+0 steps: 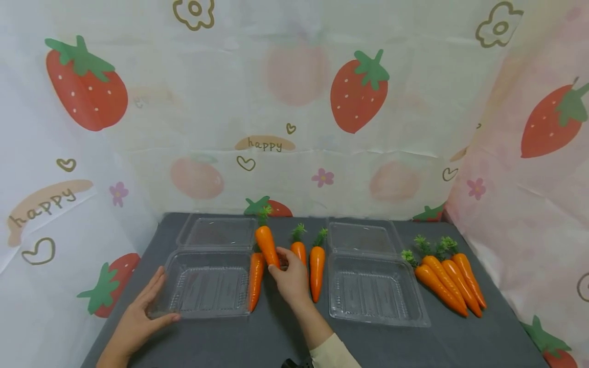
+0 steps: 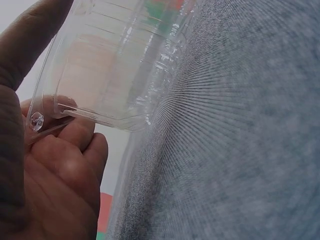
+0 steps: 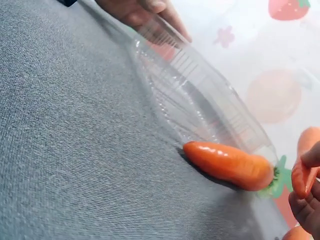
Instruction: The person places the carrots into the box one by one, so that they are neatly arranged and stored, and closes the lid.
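My right hand [image 1: 293, 280] pinches an orange carrot [image 1: 265, 240] near its narrow end, its green top pointing away from me. The carrot is raised above another carrot [image 1: 255, 281] lying along the right side of an open clear plastic container [image 1: 207, 313]. My left hand [image 1: 141, 317] spans that container's near left corner, fingers along the left side and thumb at the front. In the left wrist view its fingers [image 2: 75, 135] touch the rim. Two further carrots [image 1: 316, 271] lie to the right of my right hand.
A second open clear container [image 1: 379, 321], its lid [image 1: 363, 237] folded back, stands right of centre. Several carrots [image 1: 453, 286] lie bunched at the far right of the grey table [image 1: 276, 342]. A strawberry-printed cloth [image 1: 294, 112] hangs behind and at both sides.
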